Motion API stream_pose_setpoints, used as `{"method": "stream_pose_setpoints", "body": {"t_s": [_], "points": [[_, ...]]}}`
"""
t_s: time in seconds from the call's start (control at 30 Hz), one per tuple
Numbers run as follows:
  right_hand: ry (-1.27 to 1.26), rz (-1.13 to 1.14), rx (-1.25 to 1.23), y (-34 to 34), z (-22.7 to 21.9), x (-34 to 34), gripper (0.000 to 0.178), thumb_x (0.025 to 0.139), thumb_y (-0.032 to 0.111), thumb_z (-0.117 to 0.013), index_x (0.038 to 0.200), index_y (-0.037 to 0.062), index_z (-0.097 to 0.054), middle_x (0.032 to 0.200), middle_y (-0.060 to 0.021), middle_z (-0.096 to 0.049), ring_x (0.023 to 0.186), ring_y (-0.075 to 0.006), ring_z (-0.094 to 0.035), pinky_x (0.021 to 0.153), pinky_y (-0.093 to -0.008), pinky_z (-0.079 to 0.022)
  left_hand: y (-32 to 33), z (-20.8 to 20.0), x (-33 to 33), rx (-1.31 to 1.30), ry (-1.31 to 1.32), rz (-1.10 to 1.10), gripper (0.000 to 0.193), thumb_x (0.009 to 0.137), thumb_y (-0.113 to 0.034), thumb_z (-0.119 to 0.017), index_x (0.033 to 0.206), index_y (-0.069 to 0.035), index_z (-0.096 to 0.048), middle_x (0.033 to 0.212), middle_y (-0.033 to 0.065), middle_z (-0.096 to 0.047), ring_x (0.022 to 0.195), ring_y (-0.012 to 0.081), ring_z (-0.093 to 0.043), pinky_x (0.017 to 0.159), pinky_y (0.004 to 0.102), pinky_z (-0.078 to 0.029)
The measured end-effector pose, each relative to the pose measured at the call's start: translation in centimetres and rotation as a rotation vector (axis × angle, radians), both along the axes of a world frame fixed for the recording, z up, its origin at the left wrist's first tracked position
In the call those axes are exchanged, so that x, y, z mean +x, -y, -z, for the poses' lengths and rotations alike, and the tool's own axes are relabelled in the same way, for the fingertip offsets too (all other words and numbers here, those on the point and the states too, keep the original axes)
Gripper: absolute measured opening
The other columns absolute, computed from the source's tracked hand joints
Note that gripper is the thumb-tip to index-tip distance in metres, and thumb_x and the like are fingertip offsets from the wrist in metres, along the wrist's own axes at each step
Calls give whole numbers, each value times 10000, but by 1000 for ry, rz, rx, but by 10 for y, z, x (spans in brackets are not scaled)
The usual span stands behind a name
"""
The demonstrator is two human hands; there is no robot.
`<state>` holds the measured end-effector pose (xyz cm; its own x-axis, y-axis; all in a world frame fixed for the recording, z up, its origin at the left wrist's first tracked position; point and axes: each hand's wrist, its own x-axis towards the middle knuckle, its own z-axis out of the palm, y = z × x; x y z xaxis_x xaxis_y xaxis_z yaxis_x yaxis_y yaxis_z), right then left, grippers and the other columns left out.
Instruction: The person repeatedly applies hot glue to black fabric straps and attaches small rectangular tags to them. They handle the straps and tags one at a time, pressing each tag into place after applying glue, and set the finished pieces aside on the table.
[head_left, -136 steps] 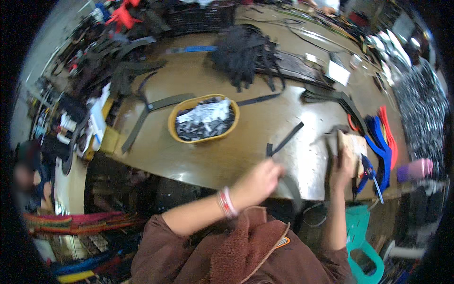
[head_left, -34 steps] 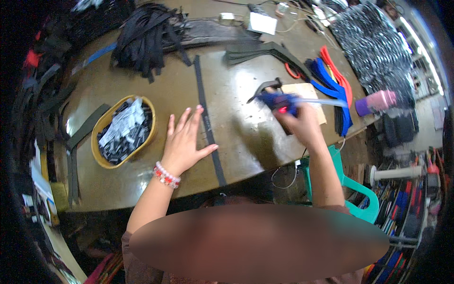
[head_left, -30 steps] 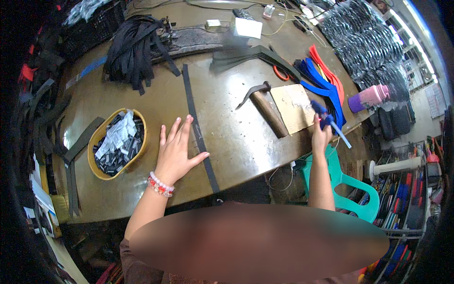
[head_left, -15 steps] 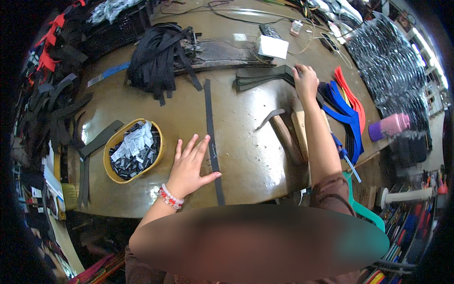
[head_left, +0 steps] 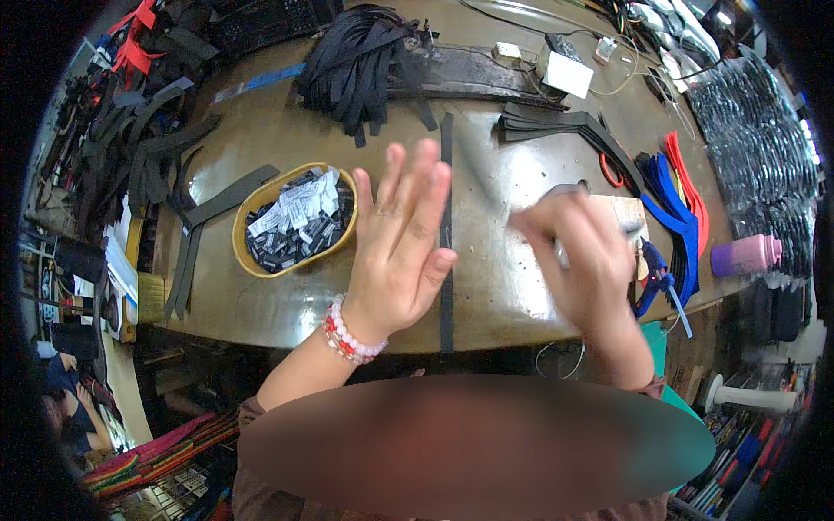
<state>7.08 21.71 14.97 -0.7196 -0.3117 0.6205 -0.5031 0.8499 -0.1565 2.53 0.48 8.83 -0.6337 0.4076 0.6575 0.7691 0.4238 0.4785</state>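
Now my left hand point(head_left: 395, 252) lies flat with fingers spread, pressing beside the long, narrow black strap point(head_left: 446, 226) that runs up the centre of the brown, glossy counter point(head_left: 261, 148); its grip is apart, holding nothing, just as it was half a second ago. What has changed is my right hand point(head_left: 582, 260): then it was stretched to the pile of dark folded straps point(head_left: 565, 128) at the upper right, and it has since swung back to centre right, blurred by motion. Its fingers look curled together around something thin and grey, but I cannot tell what it is, nor how firmly it is clamped. I judge that the reach was a fetch, and that the strap under my left palm is being readied for work.

Left of centre sits the oval yellow basket of small black-and-white labels point(head_left: 294, 221). A blue-handled tool point(head_left: 651, 278) lies at the counter's right edge, near the blue and red strap bundle point(head_left: 673, 195) and a pink bottle point(head_left: 745, 254).
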Motion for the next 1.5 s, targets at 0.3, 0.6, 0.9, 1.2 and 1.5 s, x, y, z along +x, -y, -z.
{"method": "stream_pose_setpoints", "body": {"t_s": [0.3,0.6,0.9,1.2,1.5], "points": [[466,208,-548,34,127,-16,166,792,64,-679,954,32,-673,875,-137,-631,788,-282,-626,702,-356,-494,-2,63,2,-109,425,-185,183,855,-209,-643,858,-27,-641,824,135,-634,742,300,-623,656,376,-490],[488,266,-274,36,149,-13,168,793,60,-671,960,63,-677,905,-120,-599,853,-295,-595,760,-375,-489,-4,79,1,-343,357,-204,170,831,-167,-600,977,-81,-614,980,90,-633,886,270,-600,764,391,-476],[-372,1006,-748,-119,167,102,487,719,231,-809,983,1,-469,961,-90,-464,878,-233,-440,814,-391,-391,-14,86,8,-563,-25,47,365,807,-111,-515,1163,-74,-585,1217,38,-584,1024,219,-526,879,374,-424],[638,1155,98,-211,46,70,447,820,426,-664,949,0,-629,860,-228,-659,800,-383,-646,695,-446,-500,-9,89,7,-379,82,74,354,795,-19,-529,1140,-53,-600,1193,66,-590,1008,249,-534,900,372,-433],[681,160,-37,-28,57,18,317,754,365,-744,852,81,-647,798,-159,-633,753,-362,-624,660,-431,-493,-4,99,-6,-1,417,60,305,794,-40,-613,1094,-31,-560,1016,116,-599,921,249,-587,856,363,-477]]}}
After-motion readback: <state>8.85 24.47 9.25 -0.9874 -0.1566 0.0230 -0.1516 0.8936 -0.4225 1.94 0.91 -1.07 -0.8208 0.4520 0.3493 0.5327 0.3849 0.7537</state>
